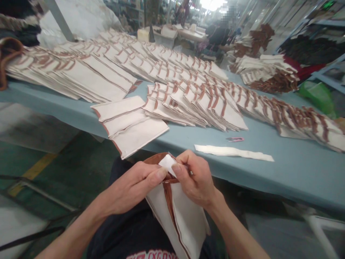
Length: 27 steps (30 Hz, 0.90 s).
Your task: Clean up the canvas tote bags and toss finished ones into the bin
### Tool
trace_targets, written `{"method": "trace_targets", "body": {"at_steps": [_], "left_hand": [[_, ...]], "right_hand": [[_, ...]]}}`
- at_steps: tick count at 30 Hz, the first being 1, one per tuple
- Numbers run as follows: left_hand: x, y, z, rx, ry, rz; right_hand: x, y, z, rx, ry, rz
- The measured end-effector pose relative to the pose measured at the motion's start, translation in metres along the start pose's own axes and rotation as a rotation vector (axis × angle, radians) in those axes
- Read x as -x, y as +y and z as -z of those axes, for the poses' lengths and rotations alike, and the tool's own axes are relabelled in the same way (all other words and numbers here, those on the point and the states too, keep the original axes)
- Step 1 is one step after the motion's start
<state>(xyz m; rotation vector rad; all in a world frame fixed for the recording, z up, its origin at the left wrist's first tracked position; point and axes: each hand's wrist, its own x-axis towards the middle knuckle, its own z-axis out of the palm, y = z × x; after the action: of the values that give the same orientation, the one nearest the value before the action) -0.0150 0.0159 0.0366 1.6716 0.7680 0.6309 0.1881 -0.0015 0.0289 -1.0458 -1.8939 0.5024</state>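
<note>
A sewn cream-and-brown leather piece [188, 212] hangs over my lap, its opening facing up with a brown lining [155, 158] showing inside. My left hand [142, 180] is closed on the left of this rim, thumb on top. A small white tag [167, 163] lies at the opening between both thumbs. On the other side my right hand [195, 178] pinches the tag's right edge, with its fingers curled. Whatever else is under the right fingers is hidden. A single similar flat sewn piece [132, 124] lies at the table's edge, beyond my left hand.
The blue-green table [291, 176] carries rows of overlapping sewn pieces [199, 99]. Pink-handled thread snips [235, 139] and a cream strip [234, 153] lie near the front edge. Brown and cream leather piles [269, 73] stand at the back right. A person [219, 34] is in the background.
</note>
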Motion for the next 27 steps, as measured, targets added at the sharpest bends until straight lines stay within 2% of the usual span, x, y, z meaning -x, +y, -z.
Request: {"method": "trace_targets", "body": {"at_steps": [3,6,8,11,14,18,20,23,27], "left_hand": [[-0.001,-0.001,0.004,-0.045,-0.18,-0.075],[0.0,-0.001,0.004,-0.179,-0.201,-0.137],[0.002,-0.003,0.0,-0.337,-0.143,-0.202],[0.006,-0.012,-0.017,-0.525,0.053,-0.347],[0.009,-0.019,-0.04,-0.576,0.227,-0.431],[0.014,-0.016,-0.067,-0.601,0.318,-0.551],[0.018,-0.01,-0.073,-0.58,0.308,-0.584],[0.028,-0.002,-0.075,-0.516,0.2,-0.592],[0.048,-0.006,-0.072,-0.44,0.061,-0.54]], "right_hand": [[-0.002,0.001,-0.002,0.016,0.012,0.034],[-0.003,0.002,-0.004,0.047,0.006,0.04],[-0.003,0.002,-0.005,0.077,0.007,0.048],[0.001,0.002,-0.005,0.14,0.036,0.092],[0.013,0.001,-0.002,0.203,0.108,0.127],[0.031,-0.009,0.011,0.237,0.114,0.172],[0.041,-0.02,0.02,0.262,0.058,0.185],[0.061,-0.038,0.027,0.352,-0.071,0.19],[0.095,-0.046,0.01,0.364,-0.171,0.24]]}}
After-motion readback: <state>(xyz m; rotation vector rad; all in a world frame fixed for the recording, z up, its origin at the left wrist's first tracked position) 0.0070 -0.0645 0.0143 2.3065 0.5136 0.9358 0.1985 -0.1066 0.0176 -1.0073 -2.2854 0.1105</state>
